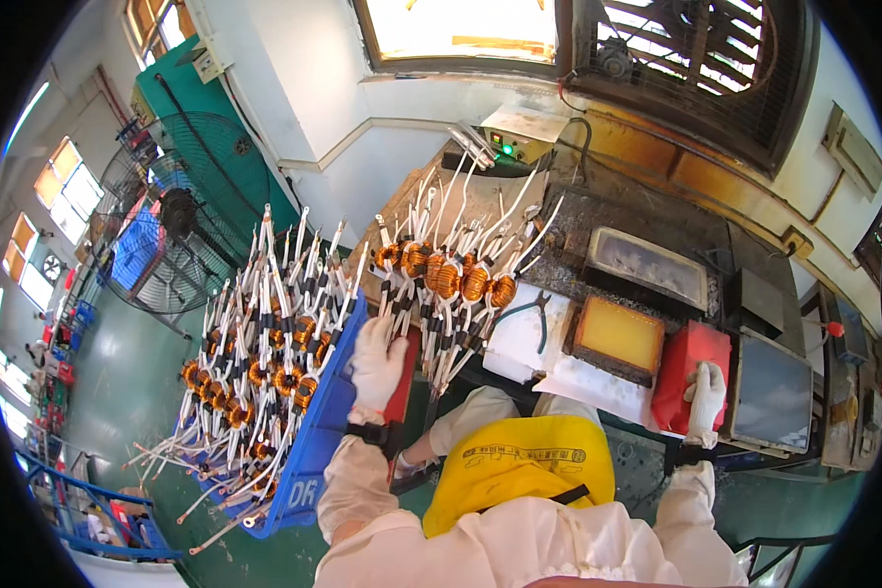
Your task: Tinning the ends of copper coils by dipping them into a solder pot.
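My left hand (377,365), in a white glove, lies at the right rim of a blue crate (316,431). Its fingers stretch forward, slightly apart, close to the ends of some white leads. Copper-wound toroidal coils (235,410) with long white leads and black sleeves fill that crate. More coils (475,284) are bunched on the bench ahead of this hand. My right hand (704,394), also gloved, is curled against the red box-shaped thing (678,367) at the bench's front edge. Whatever its fingers grip, if anything, is hidden.
Green-handled pliers (539,312) lie on white paper. Beside them sits a tray with a yellow surface (619,331); behind it is a metal-framed grey tray (647,267). A control box with green lights (514,147) stands at the back. A large fan (178,211) is at left.
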Available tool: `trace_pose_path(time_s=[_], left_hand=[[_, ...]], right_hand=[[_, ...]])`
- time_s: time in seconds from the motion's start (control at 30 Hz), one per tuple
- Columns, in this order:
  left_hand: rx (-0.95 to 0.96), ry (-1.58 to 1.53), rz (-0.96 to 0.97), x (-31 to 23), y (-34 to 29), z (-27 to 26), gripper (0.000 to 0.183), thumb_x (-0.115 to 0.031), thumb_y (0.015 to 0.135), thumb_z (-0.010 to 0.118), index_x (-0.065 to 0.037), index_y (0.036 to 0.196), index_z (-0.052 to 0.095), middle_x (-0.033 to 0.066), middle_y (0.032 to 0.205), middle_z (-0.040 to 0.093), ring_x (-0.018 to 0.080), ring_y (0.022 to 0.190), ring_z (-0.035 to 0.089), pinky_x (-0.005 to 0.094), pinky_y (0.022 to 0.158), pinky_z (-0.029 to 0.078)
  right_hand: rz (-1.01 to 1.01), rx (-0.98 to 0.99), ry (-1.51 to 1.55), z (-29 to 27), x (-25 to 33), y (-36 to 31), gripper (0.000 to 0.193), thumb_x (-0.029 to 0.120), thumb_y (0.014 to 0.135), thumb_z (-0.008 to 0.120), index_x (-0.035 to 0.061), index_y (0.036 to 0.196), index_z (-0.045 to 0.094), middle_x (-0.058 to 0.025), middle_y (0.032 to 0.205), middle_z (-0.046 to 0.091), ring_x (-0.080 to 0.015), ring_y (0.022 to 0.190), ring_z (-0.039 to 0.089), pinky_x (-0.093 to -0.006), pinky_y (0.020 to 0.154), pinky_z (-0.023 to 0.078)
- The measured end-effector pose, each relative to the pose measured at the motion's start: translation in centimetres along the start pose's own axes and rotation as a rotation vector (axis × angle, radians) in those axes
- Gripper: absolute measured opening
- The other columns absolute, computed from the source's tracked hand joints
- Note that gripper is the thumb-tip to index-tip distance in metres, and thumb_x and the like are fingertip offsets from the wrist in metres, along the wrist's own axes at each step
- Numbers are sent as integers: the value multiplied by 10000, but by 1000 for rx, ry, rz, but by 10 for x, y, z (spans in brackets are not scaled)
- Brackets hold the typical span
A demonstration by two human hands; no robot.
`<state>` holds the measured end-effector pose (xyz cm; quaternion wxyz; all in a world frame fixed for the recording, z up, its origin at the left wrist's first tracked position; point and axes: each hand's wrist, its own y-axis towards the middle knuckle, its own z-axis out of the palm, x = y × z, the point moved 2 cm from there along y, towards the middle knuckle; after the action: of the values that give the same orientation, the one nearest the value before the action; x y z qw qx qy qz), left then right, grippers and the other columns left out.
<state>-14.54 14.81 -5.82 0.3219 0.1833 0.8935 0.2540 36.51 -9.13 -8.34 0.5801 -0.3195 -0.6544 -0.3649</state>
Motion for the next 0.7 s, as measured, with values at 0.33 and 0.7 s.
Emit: trace_pose_path(time_s=[0.33,0.7], left_hand=[[-193,543,-300,44,-59,-142,685,-353,773,672,-50,1317,387,245,1294,413,395,1175,419,444,979,364],[390,345,-745,83,-95,-141,924,-712,663,545,-33,1285,469,233,1231,526,348,1126,525,411,963,389]], right_hand=[[32,2,-19,7,4,4,174,211,926,509,48,916,570,-14,654,549,-28,405,378,-191,363,298],[25,0,-153,-21,-29,27,255,305,931,493,78,1017,574,31,652,485,-24,423,337,-184,364,264]])
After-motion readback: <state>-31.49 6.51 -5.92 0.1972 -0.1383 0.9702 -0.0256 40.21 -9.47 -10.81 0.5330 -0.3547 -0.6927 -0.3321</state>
